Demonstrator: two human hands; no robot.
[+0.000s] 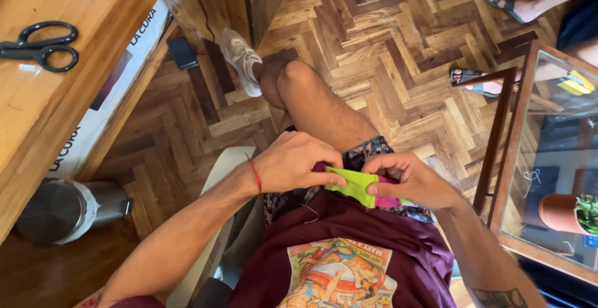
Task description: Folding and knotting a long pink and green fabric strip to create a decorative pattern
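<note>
Both hands in lap, w/ green cloth (352, 184) pinched between them: left hand (299, 161) fingers closed on its 9 o'clock end, right hand (408, 178) fingers gripping the 3 o'clock end. Scissors (38, 45) lie on bench (37, 121) at 10 o'clock, well apart.

Lime-green and pink cloth (355, 184); black scissors (38, 46); herringbone wood floor (386, 40).

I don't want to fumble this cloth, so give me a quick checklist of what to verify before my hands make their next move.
1. Left hand on the green cloth: ok, fingers pinch its left edge.
2. Right hand on the cloth: ok, fingers grip its right side, over a pink piece.
3. Cloth supported: ok, held over the lap.
4. Scissors at hand: not ok, lying on the wooden table to the left, away from both hands.
5. Needle or thread in the fingers: cannot tell.
</note>
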